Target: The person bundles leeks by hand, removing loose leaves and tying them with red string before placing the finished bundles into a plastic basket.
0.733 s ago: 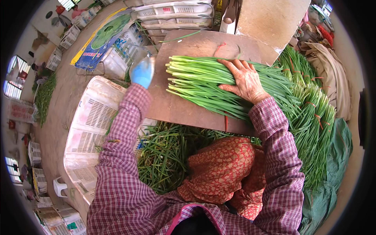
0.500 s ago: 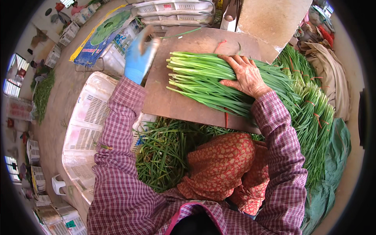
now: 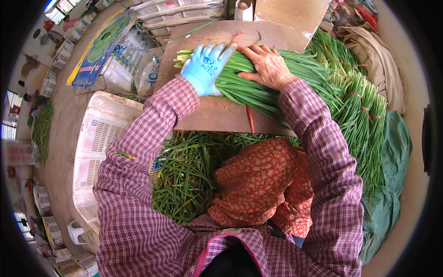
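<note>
A thick bundle of garlic chives (image 3: 254, 98) lies across a brown board (image 3: 210, 120), its pale cut ends to the left. My left hand (image 3: 203, 69), in a blue glove, is closed over the bundle near those ends, fingers on the far side. My bare right hand (image 3: 268, 69) grips the bundle further along, its thumb toward the left hand. A red tie (image 3: 250, 119) sticks out from under the leaves at the board's near edge; another red end shows beyond the bundle.
Tied chive bundles (image 3: 369, 129) are piled at the right beside a green sheet (image 3: 392, 171). Loose leaves (image 3: 180, 180) lie below the board. A white plastic crate (image 3: 99, 134) stands at the left, with stacked crates (image 3: 180, 17) behind and a cardboard piece (image 3: 288, 16) at the far edge.
My left hand has come from the air at the left onto the cut ends and closed there. My right hand stays on the bundle. The whole view has shifted slightly.
</note>
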A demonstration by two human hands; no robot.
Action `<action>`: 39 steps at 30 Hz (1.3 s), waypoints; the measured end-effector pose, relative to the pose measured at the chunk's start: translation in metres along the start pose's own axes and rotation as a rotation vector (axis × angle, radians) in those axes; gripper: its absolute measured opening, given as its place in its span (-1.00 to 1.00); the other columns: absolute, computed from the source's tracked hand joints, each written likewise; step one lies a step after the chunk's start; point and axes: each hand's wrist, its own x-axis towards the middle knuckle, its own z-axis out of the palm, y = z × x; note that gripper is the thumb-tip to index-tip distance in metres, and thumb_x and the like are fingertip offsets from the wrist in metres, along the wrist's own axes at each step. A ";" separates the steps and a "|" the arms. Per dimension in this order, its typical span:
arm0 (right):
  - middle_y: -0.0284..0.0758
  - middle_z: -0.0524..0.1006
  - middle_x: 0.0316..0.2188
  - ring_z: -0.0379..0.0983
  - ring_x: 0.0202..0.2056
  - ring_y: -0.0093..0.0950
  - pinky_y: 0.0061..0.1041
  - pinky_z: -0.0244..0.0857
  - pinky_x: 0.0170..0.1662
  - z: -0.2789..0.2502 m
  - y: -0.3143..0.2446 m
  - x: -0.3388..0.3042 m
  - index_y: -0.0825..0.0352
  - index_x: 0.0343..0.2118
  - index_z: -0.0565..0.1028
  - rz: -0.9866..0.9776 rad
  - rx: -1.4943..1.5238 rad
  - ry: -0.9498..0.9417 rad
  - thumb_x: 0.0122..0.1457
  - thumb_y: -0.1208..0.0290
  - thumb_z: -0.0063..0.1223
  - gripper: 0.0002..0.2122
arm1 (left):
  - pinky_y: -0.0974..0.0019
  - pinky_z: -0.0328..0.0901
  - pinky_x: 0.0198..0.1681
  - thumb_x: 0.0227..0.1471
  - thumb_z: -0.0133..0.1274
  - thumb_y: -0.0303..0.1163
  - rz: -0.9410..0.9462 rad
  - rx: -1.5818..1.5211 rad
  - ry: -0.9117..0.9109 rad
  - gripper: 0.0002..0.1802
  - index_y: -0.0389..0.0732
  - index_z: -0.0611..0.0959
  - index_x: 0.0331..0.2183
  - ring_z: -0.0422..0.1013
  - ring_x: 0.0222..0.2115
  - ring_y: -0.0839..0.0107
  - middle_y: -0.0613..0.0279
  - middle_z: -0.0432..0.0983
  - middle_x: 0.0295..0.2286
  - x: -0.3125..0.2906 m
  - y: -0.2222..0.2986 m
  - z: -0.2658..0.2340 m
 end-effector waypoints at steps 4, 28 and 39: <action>-0.26 0.42 -0.10 0.34 -0.05 -0.25 -0.16 0.18 -0.01 -0.024 -0.007 -0.006 0.06 0.10 0.27 -0.022 -0.013 0.119 -0.06 -0.05 0.16 -0.35 | 0.15 0.17 0.05 -0.44 0.36 -0.05 -0.058 -0.067 -0.037 0.13 -0.12 0.16 0.15 0.27 -0.04 0.20 0.12 0.30 -0.08 0.001 -0.005 0.005; -0.27 0.40 -0.39 0.42 -0.32 -0.34 -0.45 0.41 -0.44 0.028 -0.100 -0.062 0.32 -0.36 0.39 -0.454 0.067 -0.063 -0.01 0.45 -0.08 -0.86 | 0.16 0.15 0.11 -0.49 0.38 -0.06 -0.196 -0.253 -0.199 0.04 -0.09 0.30 0.09 0.22 0.06 0.14 0.02 0.29 0.01 0.017 -0.023 0.005; -0.33 0.43 -0.42 0.40 -0.34 -0.38 -0.43 0.35 -0.25 -0.011 -0.066 -0.007 0.22 -0.39 0.46 -0.035 0.456 0.307 0.08 0.34 0.05 -0.90 | 0.07 0.12 0.08 -0.37 0.30 -0.10 -0.166 -0.200 -0.133 -0.05 -0.06 0.27 0.10 0.23 0.04 0.21 0.14 0.28 -0.02 0.014 -0.014 0.010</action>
